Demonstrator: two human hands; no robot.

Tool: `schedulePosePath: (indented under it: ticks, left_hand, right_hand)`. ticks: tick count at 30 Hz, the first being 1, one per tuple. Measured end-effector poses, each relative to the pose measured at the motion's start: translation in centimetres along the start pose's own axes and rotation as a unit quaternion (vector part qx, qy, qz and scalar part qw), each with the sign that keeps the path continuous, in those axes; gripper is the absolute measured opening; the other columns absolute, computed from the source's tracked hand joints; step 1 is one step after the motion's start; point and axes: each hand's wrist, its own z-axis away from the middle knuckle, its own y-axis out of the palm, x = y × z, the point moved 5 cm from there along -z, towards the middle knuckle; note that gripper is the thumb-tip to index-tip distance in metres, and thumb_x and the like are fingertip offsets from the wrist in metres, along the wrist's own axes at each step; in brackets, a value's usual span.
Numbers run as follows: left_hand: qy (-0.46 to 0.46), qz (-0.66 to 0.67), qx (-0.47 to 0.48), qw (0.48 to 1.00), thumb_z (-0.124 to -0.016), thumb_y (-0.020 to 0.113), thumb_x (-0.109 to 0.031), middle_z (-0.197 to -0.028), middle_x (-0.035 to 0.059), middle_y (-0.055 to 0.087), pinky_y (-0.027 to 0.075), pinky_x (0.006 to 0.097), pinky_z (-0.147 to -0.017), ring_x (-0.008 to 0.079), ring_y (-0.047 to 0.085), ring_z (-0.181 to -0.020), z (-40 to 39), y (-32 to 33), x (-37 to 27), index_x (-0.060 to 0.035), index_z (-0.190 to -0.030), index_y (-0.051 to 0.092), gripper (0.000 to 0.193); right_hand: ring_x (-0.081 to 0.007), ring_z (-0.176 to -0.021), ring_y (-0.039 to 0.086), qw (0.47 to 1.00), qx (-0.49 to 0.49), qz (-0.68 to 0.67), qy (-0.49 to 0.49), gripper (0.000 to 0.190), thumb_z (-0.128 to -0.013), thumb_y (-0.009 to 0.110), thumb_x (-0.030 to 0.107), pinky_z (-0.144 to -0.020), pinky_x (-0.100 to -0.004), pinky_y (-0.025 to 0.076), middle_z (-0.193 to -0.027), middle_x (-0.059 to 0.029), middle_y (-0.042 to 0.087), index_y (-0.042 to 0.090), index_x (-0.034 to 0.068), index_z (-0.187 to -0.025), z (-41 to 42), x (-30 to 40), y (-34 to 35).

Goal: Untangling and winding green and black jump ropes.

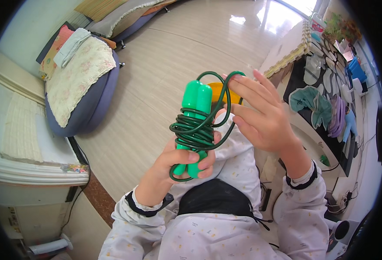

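Observation:
A jump rope with two bright green plastic handles (197, 99) is in my left hand (174, 159), whose thumb and fingers close round the lower ends of the handles. The dark green cord (194, 130) is wound several times about the middle of both handles, which lie side by side. A loose loop of cord stands out to the upper right. My right hand (262, 113) is at that loop, fingers spread, with the fingertips touching the cord; whether they pinch it I cannot tell. Behind the loop, partly hidden, is a yellow round object (220, 91).
A blue padded seat (108, 94) with a floral cover stands at the left, and a sofa (116, 19) beyond it. On the right, a black-and-white patterned table cover (295, 81) carries a teal cloth item (308, 100) and a purple one (336, 117). Foam mats (285, 48) lean nearby.

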Motion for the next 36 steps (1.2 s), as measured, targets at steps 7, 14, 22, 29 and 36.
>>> schedulePosePath:
  ticks: [7, 14, 22, 29, 36]
  left_hand:
    - [0.037, -0.056, -0.008, 0.998, -0.068, 0.063, -0.006, -0.105, 0.0134, 0.051, 0.044, 0.0333, -0.053, 0.0181, 0.052, -0.063, 0.3, 0.5, -0.7, -0.0013, -0.127, 0.038, 0.064]
    - [0.216, -0.305, -0.128, 0.918, -0.069, 0.065, -0.003, -0.094, 0.0136, 0.055, 0.046, 0.0305, -0.053, 0.0162, 0.056, -0.066, 0.8, -1.0, -4.4, 0.0058, -0.116, 0.047, 0.051]
    - [0.358, -0.567, -0.157, 0.726, -0.07, 0.063, 0.004, -0.104, 0.0074, 0.055, 0.045, 0.0259, -0.081, 0.0116, 0.057, -0.092, 0.4, -1.7, -3.7, -0.0004, -0.119, 0.035, 0.057]
    - [0.317, -0.538, -0.168, 0.763, -0.07, 0.063, 0.003, -0.104, 0.007, 0.053, 0.043, 0.0266, -0.084, 0.0118, 0.056, -0.093, -0.2, -1.6, -2.0, -0.0004, -0.122, 0.034, 0.06]
    - [0.304, -0.614, -0.149, 0.713, -0.069, 0.063, 0.001, -0.109, 0.0091, 0.053, 0.043, 0.028, -0.087, 0.0139, 0.057, -0.098, 0.3, -1.9, -1.7, 0.0, -0.129, 0.028, 0.071]
  right_hand:
    - [-0.0239, -0.104, 0.058, 0.998, -0.026, -0.05, 0.02, 0.015, -0.069, 0.072, 0.015, -0.102, -0.0478, 0.033, -0.099, -0.0076, 0.063, 0.062, 0.006, -0.076, -0.8, 0.2, -0.6]
    - [-0.0173, -0.06, 0.054, 0.966, 0.029, -0.254, 0.029, 0.019, -0.08, 0.068, 0.022, -0.08, -0.0364, 0.048, -0.065, -0.0018, 0.054, 0.058, 0.007, -0.074, 1.1, -0.6, -0.9]
    - [-0.0102, -0.058, 0.051, 0.099, -0.09, -0.963, 0.234, 0.025, -0.098, 0.037, 0.019, -0.065, -0.0272, 0.043, -0.06, 0.0029, 0.049, 0.051, -0.001, -0.103, 3.2, 1.7, 3.7]
    - [-0.0169, -0.109, 0.056, 0.117, -0.331, -0.913, 0.209, 0.055, -0.093, 0.033, 0.005, -0.106, -0.0372, 0.037, -0.136, -0.0133, 0.043, 0.015, 0.006, -0.145, 1.7, 3.0, 1.7]
    - [-0.0173, -0.093, 0.062, 0.663, -0.248, -0.591, 0.386, 0.068, -0.086, 0.064, 0.03, -0.083, -0.0297, 0.051, -0.131, -0.0229, 0.047, 0.033, -0.002, -0.137, 3.1, 1.1, 2.7]
